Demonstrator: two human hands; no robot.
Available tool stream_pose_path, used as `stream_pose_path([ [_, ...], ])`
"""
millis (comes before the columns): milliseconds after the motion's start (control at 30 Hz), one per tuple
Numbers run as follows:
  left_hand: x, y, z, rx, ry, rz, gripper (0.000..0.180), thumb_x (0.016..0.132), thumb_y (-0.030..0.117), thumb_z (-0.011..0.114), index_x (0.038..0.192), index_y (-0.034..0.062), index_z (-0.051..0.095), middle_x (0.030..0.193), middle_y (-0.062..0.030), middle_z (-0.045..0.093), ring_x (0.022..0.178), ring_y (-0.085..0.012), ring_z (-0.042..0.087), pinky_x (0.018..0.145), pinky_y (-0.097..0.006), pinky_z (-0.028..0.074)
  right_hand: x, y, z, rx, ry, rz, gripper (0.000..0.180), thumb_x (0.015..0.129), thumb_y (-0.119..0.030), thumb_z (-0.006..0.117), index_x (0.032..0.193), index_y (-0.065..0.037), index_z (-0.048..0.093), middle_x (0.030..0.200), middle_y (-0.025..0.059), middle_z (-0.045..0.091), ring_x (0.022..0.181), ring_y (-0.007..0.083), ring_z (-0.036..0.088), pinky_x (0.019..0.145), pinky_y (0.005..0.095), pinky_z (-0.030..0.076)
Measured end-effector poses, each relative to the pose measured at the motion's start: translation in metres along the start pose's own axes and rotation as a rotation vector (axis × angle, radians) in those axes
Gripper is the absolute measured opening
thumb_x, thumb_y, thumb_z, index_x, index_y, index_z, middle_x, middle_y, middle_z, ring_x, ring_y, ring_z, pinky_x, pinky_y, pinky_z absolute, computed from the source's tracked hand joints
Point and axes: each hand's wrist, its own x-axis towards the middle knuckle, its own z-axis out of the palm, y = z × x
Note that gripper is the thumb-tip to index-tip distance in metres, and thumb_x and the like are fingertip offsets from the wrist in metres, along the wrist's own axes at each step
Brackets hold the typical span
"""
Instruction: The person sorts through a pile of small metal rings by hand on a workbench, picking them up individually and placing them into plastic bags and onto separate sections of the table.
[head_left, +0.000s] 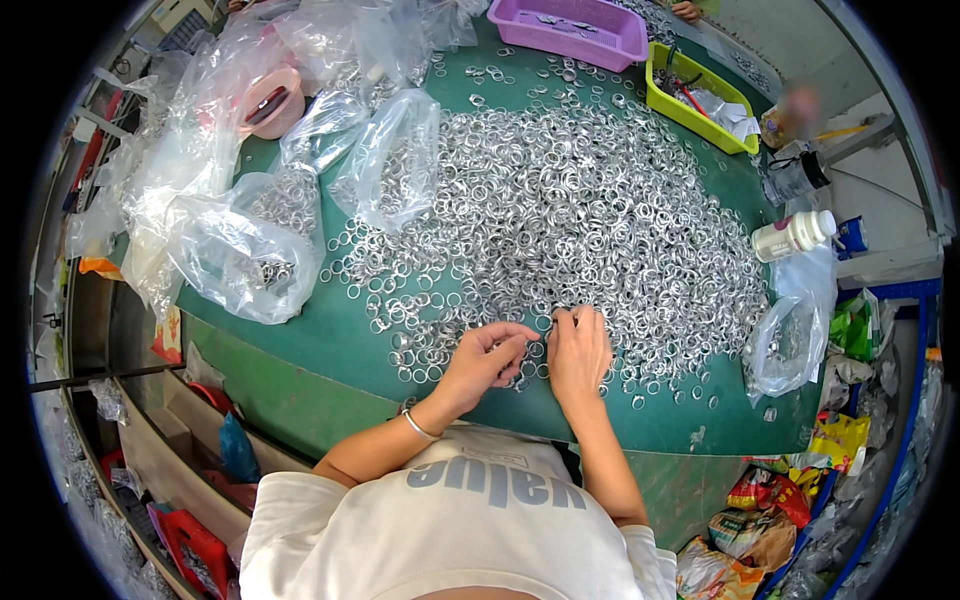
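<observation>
Far out to the left of the left hand lie crumpled clear plastic bags point(235, 250), some with rings inside, and a pink bowl point(272, 103) sits beyond them.

The left hand point(487, 362) rests at the near edge of the green table point(330, 335), fingers curled inward and thumb meeting the fingertips, seemingly pinching a few small silver rings point(560, 200); the exact count in its grip cannot be told. A thin bangle circles that wrist.

Just beside it, almost touching, the right hand point(577, 350) has its fingers bent down onto the edge of the ring heap, fingertips pressed together on a ring at the pile's near fringe. The great mass of rings spreads away from both hands across the table.

To do this well, I judge it best to draw from the loose, thin fringe nearest the fingertips, where rings lie single, rather than dig into the tangled heap.

To the right of the right hand sit a small bag of rings point(790, 345) and a white bottle point(795, 235); far ahead stand a purple basket point(570, 30) and a yellow-green tray point(700, 100).
</observation>
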Motion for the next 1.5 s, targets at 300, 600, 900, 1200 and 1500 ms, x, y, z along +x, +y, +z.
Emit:
stream_pose_path([
  [300, -0.002, 0.001, -0.004, -0.031, 0.011, -0.002, 0.018, 0.092, 0.012, 0.051, 0.103, 0.0010, 0.061, 0.067, 0.0026, 0.046, 0.053, -0.0054, 0.040, 0.043, -0.019, 0.027, 0.007, 0.019, -0.009, 0.486, 0.100, 0.050, 0.003, 0.083, -0.006, 0.056, 0.083, -0.003, 0.054, 0.083, 0.0092, 0.050, 0.074, 0.0218, 0.048, 0.063, 0.0324, 0.037],
  [600, -0.001, -0.003, -0.009, -0.068, 0.040, 0.017, 0.018, 0.092, 0.012, 0.052, 0.102, 0.0004, 0.061, 0.067, 0.0028, 0.046, 0.053, -0.0052, 0.040, 0.043, -0.019, 0.027, 0.006, 0.014, -0.020, 1.695, -0.241, 0.800, 0.022, 0.093, -0.016, 0.051, 0.073, -0.010, 0.043, 0.057, 0.0013, 0.044, 0.041, 0.0081, 0.034, 0.036, 0.0226, 0.024],
  [900, -0.002, -0.003, -0.009, -0.006, 0.050, 0.068, 0.017, 0.093, 0.011, 0.051, 0.103, 0.0008, 0.061, 0.069, 0.0020, 0.047, 0.054, -0.0054, 0.042, 0.044, -0.019, 0.029, 0.023, 0.005, 0.022, -0.022, 0.119, 0.093, 0.011, 0.083, -0.014, 0.063, 0.091, -0.008, 0.058, 0.054, 0.0094, 0.057, 0.046, 0.0274, 0.058, 0.042, 0.0378, 0.042],
  [1200, 0.000, -0.003, -0.010, 0.007, 0.066, 0.074, 0.017, 0.093, 0.010, 0.050, 0.102, 0.0013, 0.061, 0.066, 0.0032, 0.046, 0.053, -0.0041, 0.040, 0.043, -0.018, 0.028, 0.019, 0.007, 0.009, 0.130, 0.108, 0.036, 0.011, 0.079, -0.013, 0.066, 0.087, -0.008, 0.059, 0.060, 0.0079, 0.059, 0.049, 0.0264, 0.059, 0.043, 0.0381, 0.042],
  [1500, -0.004, -0.003, -0.014, 0.012, 0.072, 0.080, 0.017, 0.093, 0.011, 0.050, 0.103, 0.0011, 0.060, 0.070, 0.0016, 0.048, 0.054, -0.0054, 0.042, 0.044, -0.019, 0.029, 0.021, -0.001, -0.004, 0.041, -0.083, 0.005, 0.012, 0.084, -0.018, 0.060, 0.086, -0.006, 0.056, 0.076, 0.0130, 0.063, 0.059, 0.0316, 0.062, 0.049, 0.0415, 0.046],
])
